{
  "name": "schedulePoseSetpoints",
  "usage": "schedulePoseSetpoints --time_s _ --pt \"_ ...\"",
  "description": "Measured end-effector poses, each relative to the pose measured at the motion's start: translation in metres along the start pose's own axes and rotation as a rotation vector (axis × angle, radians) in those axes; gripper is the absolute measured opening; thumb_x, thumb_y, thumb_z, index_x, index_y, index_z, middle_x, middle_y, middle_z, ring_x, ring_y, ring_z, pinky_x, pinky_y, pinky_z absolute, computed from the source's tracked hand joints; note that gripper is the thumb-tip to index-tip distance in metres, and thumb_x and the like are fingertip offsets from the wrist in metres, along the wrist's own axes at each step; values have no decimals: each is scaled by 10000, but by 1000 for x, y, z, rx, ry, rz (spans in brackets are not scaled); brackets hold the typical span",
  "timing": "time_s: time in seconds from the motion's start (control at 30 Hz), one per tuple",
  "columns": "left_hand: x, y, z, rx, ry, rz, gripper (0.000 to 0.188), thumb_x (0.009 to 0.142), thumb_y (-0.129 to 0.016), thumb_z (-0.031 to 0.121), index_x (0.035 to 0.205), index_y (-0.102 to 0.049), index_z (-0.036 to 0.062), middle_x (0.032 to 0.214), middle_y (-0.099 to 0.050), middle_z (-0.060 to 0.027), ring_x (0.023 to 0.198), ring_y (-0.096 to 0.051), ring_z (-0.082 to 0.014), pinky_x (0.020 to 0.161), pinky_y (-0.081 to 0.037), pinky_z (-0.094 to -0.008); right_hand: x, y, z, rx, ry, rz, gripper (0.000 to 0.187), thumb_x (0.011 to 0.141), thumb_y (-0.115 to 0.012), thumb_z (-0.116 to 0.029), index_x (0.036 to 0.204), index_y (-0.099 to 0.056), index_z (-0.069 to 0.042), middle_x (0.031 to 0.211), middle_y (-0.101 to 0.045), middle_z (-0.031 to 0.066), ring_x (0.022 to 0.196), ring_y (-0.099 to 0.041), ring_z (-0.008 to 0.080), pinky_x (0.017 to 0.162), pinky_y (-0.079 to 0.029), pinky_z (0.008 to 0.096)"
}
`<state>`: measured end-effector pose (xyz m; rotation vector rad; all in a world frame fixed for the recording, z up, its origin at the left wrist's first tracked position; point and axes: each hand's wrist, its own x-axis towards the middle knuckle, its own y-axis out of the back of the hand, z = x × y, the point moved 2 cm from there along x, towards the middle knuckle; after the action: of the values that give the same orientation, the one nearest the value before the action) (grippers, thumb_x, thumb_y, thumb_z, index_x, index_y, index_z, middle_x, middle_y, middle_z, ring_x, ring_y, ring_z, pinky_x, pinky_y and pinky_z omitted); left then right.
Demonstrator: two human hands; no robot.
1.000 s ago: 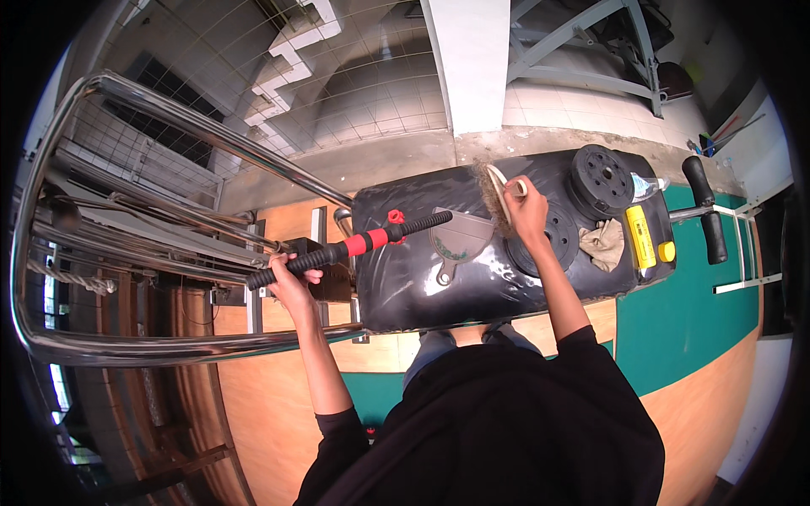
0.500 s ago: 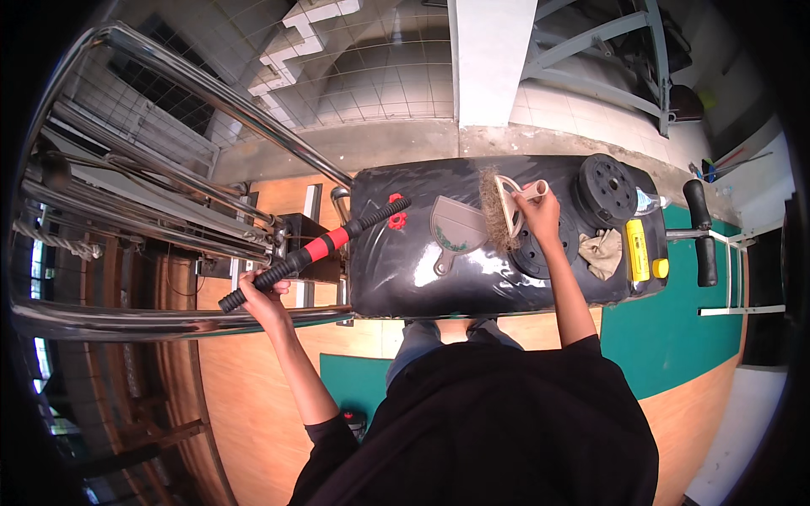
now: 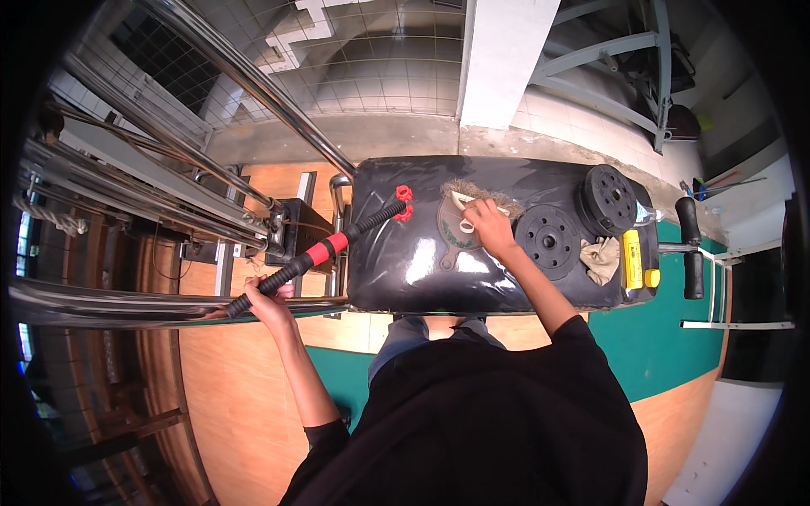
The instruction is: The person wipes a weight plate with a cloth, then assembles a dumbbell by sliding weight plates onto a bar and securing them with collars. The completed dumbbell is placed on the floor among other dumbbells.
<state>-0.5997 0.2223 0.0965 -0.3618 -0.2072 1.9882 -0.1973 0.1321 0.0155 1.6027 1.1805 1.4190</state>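
on the right half of the bench, two stacked black weight plates (image 3: 607, 200) stand behind a flat weight plate (image 3: 548, 240), with a crumpled beige cloth (image 3: 601, 260), a yellow bottle (image 3: 632, 260) and a clear plastic bottle (image 3: 646, 215) beside them. two red star-shaped collars (image 3: 404, 193) lie toward the left end, overlapped in view by the dumbbell bar's tip. the black padded bench (image 3: 396, 282) stands on wood-toned flooring (image 3: 236, 379) partly covered by green matting (image 3: 658, 341), near a white pillar (image 3: 506, 63) and chrome rails (image 3: 245, 84). the left hand (image 3: 270, 299) is closed around the lower end of the black-and-red dumbbell bar (image 3: 325, 250), slanting up over the bench. the right hand (image 3: 488, 224) grips a beige brush (image 3: 458, 199) over a greyish dustpan (image 3: 447, 226).
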Motion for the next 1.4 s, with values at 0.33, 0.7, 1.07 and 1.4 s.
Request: schedulePoseSetpoints --time_s 0.33,0.7,1.07,1.4 --pt "22 -1 -4 -17 87 -66 224 882 -464 285 900 -481 62 702 -561 -58 427 -546 -182 396 -446 -262 -36 -70 -22 50 -153 -274 234 766 -583 -93 994 -614 -132 1114 -536 59 1041 -532 250 880 -442 382" --pt "-19 -90 -39 -134 379 -815 180 891 -436 232 820 -394 72 761 -490 -58 486 -615 -239 445 -561 -311 -63 2 -77 2000 -682 187 584 965 -436 -411 1406 -279 -61 1295 -491 136 1153 -514 219 909 -464 363" --pt "-61 -158 -99 432 827 -1955 736 799 -719 294 1379 -342 44 1232 -537 -135 1186 -509 -293 992 -393 -396 -211 105 -23 1433 -1255 1054 297 971 -423 -386 1007 -462 -94 990 -638 166 886 -666 272 702 -594 399" --pt "-220 -165 -154 1036 506 -2021 359 902 -585 377 875 -560 20 643 -524 2 574 -499 -67 535 -411 -257 -197 100 30 1516 -1328 689 357 974 -409 -413 1045 -501 -75 1000 -664 122 854 -664 191 699 -561 316"
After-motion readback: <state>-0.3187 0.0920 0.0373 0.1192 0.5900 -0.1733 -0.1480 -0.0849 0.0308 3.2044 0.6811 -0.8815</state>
